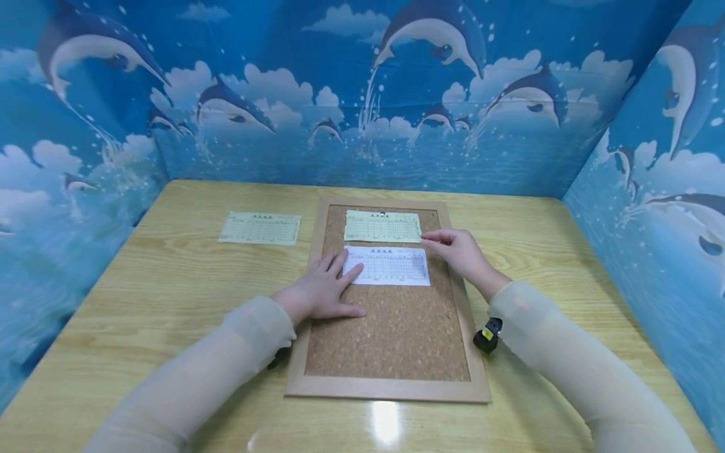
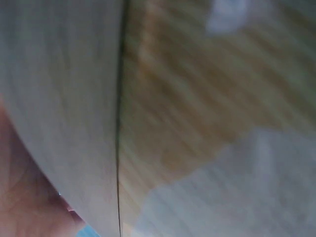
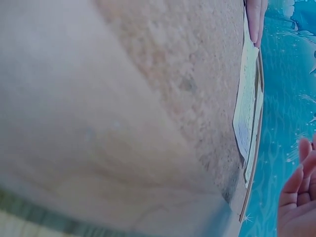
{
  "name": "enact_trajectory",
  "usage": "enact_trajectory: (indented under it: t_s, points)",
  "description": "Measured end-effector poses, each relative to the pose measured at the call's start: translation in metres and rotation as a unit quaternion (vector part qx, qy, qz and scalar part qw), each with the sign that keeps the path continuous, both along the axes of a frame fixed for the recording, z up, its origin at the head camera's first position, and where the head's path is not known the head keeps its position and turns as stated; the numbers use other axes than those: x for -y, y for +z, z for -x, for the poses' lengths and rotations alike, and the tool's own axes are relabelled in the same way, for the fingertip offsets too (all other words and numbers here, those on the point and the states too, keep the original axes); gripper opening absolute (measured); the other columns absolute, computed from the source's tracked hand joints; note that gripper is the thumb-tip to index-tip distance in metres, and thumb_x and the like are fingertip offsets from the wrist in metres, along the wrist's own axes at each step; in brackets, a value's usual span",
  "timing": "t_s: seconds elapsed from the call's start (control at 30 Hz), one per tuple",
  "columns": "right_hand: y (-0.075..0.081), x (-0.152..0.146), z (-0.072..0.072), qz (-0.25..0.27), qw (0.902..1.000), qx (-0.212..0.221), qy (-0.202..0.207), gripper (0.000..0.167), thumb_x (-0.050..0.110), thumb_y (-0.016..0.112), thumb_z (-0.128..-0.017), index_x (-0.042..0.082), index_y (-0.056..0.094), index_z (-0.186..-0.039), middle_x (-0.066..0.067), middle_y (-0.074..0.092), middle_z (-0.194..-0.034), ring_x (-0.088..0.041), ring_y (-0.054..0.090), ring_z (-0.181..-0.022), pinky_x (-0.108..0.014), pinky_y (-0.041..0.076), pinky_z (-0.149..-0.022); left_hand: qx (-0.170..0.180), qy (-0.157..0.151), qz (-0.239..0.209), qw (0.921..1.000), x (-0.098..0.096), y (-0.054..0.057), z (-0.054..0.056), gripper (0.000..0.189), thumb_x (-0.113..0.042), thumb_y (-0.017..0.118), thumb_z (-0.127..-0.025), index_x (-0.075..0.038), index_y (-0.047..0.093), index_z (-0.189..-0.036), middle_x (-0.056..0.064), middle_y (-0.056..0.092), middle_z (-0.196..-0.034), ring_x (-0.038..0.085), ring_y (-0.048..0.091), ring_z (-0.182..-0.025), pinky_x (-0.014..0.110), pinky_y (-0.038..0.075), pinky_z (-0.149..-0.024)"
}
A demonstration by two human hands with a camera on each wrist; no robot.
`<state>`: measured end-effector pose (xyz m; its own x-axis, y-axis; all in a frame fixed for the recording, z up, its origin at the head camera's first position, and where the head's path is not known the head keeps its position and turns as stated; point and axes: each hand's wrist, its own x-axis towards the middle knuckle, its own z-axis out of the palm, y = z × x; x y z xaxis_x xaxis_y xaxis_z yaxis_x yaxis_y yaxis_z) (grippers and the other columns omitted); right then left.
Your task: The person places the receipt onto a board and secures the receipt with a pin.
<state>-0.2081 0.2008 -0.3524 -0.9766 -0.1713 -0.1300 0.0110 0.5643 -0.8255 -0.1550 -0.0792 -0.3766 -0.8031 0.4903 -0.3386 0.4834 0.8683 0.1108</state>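
Observation:
My left hand (image 1: 325, 289) lies spread on the cork board (image 1: 391, 340), its fingers over the left edge of a white printed slip (image 1: 396, 267). Just above, a pale green printed slip (image 1: 374, 228) sits on the board with a small dark clip or pin (image 1: 382, 214) at its top edge. At that green slip's lower right corner, my right hand (image 1: 455, 248) has thumb and forefinger together. The right wrist view shows the right hand (image 3: 301, 192) with bent fingers, apart from the slips; I cannot tell whether it holds something small.
Another pale green slip (image 1: 260, 228) lies on the wooden table (image 1: 187, 283), left of the board. A wooden frame (image 1: 391, 389) borders the cork. Blue dolphin-print curtains (image 1: 317, 145) enclose the table at the back and sides. A black wrist device (image 1: 487, 336) hangs under the right sleeve.

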Motion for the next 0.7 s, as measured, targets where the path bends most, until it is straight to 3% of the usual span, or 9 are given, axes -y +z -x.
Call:
enact_trajectory:
  t_s: [0.27, 0.7]
  points:
    - [0.002, 0.005, 0.001, -0.006, 0.9999, 0.0, 0.008, 0.036, 0.028, 0.062, -0.091, 0.005, 0.064, -0.119, -0.01, 0.059, -0.122, -0.023, 0.054, -0.109, -0.041, 0.046, -0.089, 0.008, 0.004, -0.005, 0.9999, 0.001, 0.001, 0.0, 0.097, -0.082, 0.034, -0.076, -0.026, 0.007, -0.151, 0.016, -0.011, -0.154, 0.038, -0.005, -0.139, 0.05, 0.004, -0.111]
    - [0.002, 0.018, 0.006, -0.025, 0.9992, -0.012, 0.03, 0.031, 0.026, 0.064, -0.09, 0.006, 0.067, -0.114, -0.009, 0.062, -0.115, -0.021, 0.057, -0.1, -0.037, 0.048, -0.08, 0.014, 0.013, 0.004, 0.9998, -0.002, 0.0, 0.002, 0.098, -0.083, 0.035, -0.075, -0.027, 0.007, -0.151, 0.015, -0.01, -0.154, 0.038, -0.006, -0.139, 0.05, 0.004, -0.111]
